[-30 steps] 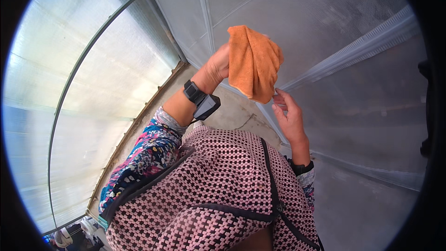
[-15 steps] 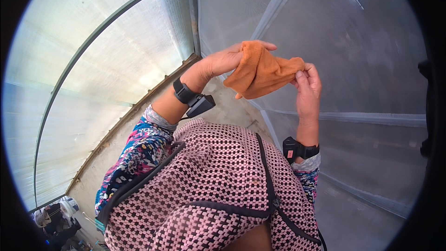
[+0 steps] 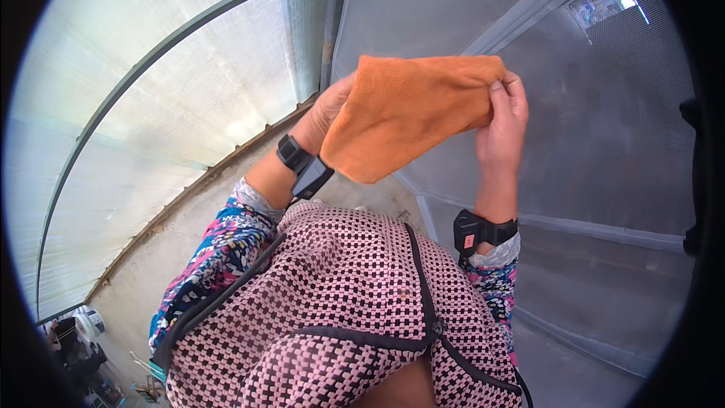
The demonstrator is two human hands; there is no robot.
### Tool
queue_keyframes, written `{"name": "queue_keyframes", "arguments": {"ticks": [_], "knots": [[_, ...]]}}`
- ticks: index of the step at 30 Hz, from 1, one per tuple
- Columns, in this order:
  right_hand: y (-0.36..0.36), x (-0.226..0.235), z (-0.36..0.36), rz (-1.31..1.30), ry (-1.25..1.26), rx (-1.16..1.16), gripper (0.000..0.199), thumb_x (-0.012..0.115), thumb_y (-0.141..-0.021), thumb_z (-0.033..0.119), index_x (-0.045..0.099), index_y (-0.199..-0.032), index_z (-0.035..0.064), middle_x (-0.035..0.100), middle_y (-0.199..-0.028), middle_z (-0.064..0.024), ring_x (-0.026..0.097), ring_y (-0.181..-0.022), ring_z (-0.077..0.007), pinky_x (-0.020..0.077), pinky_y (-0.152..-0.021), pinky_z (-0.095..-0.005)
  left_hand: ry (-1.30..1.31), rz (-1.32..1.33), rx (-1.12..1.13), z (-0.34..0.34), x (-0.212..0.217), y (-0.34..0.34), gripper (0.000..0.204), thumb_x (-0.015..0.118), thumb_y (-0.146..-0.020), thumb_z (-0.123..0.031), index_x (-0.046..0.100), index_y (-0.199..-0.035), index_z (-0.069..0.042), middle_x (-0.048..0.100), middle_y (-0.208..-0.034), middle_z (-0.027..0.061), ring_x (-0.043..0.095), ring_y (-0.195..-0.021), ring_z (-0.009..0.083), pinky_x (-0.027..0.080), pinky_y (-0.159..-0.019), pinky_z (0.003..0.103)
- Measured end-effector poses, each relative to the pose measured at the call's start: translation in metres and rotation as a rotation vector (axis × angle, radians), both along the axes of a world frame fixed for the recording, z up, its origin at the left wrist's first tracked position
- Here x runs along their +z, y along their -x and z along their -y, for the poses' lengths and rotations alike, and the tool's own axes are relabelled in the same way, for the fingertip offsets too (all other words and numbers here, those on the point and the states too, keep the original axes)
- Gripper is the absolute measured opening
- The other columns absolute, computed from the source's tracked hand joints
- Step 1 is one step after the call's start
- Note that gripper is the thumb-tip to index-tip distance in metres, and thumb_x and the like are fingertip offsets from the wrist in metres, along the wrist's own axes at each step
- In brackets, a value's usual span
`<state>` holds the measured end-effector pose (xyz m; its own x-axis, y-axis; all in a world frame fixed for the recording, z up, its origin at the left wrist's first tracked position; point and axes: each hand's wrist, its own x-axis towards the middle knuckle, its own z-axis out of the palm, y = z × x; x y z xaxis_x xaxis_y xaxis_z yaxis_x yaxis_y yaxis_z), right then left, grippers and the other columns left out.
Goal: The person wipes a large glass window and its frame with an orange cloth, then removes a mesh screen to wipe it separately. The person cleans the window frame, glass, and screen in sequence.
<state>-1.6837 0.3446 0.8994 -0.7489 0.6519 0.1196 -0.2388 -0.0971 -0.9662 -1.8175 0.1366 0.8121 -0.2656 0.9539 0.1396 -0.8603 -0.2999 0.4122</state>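
Note:
An orange cloth (image 3: 411, 113), soft and fuzzy, is spread out between my hands at chest height and slants down to the left. My right hand (image 3: 504, 117) is closed on its right end, thumb in front and fingers curled round the edge. At the left end, my left hand (image 3: 328, 113) holds the cloth from behind; the cloth covers its fingers, and only the back of the hand and the wrist show. Each wrist bears a black strap with a small black device, the left one (image 3: 306, 168) and the right one (image 3: 483, 234).
A translucent ribbed wall (image 3: 158, 106) with a curved metal bar rises on the left. Grey sheeting (image 3: 604, 143) with pale seams hangs on the right, with a small opening high up. Several items, among them a white container (image 3: 91, 323), stand at the lower left on concrete.
The orange cloth has gone from bunched over my left fingers to spread flat and wide. My left hand has shifted left and lower, and its fingers are now covered. The right grip stays.

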Motion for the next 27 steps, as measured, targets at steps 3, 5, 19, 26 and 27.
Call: {"name": "queue_keyframes", "arguments": {"ticks": [3,5,19,26,27], "knots": [[0.0,-0.015,0.001,0.132,0.026,-0.054,0.014,0.05,-0.103,0.006,0.059,-0.112,-0.0006,0.064,-0.106,-0.0046,0.06,-0.097,-0.0095,0.0494,-0.088,-0.0276,0.246,-0.522,0.161,-0.004,-0.003,-0.027,0.065,0.066,-0.1,-0.028,0.038,-0.152,0.0,0.052,-0.148,0.0107,0.054,-0.132,0.0196,0.046,-0.111,0.035],[-0.005,-0.022,0.0,0.238,0.075,-0.089,0.016,0.05,-0.103,0.006,0.059,-0.115,-0.0008,0.065,-0.106,-0.0043,0.06,-0.096,-0.0099,0.0503,-0.086,-0.0276,0.246,-0.599,0.188,-0.017,-0.002,-0.032,0.06,0.062,-0.101,-0.032,0.041,-0.149,-0.001,0.054,-0.145,0.0113,0.057,-0.128,0.0222,0.049,-0.109,0.037],[-0.009,-0.013,0.001,0.38,-0.353,0.24,0.055,0.065,-0.097,0.014,0.047,-0.146,-0.0035,0.063,-0.132,-0.0208,0.063,-0.121,-0.0282,0.0515,-0.101,-0.0368,0.145,-0.005,0.395,-0.033,0.05,0.0,0.038,0.04,-0.111,-0.029,0.05,-0.136,-0.003,0.062,-0.125,0.0111,0.068,-0.106,0.0201,0.061,-0.087,0.035],[0.001,-0.039,0.035,0.435,-0.365,0.494,0.061,0.07,-0.094,0.02,0.048,-0.145,-0.0035,0.063,-0.133,-0.0173,0.06,-0.125,-0.0242,0.0457,-0.106,-0.0337,-0.015,0.011,0.34,-0.037,0.069,0.002,0.038,0.042,-0.11,-0.026,0.047,-0.14,-0.004,0.06,-0.127,0.0082,0.066,-0.108,0.0156,0.058,-0.092,0.03],[0.0,-0.042,0.035,0.463,-0.314,0.492,0.056,0.068,-0.095,0.019,0.05,-0.143,-0.004,0.064,-0.13,-0.0154,0.06,-0.123,-0.0217,0.0455,-0.105,-0.033,-0.019,0.005,0.338,-0.038,0.07,0.004,0.037,0.045,-0.109,-0.024,0.048,-0.14,-0.004,0.061,-0.126,0.0071,0.065,-0.109,0.0147,0.057,-0.093,0.029]]}}
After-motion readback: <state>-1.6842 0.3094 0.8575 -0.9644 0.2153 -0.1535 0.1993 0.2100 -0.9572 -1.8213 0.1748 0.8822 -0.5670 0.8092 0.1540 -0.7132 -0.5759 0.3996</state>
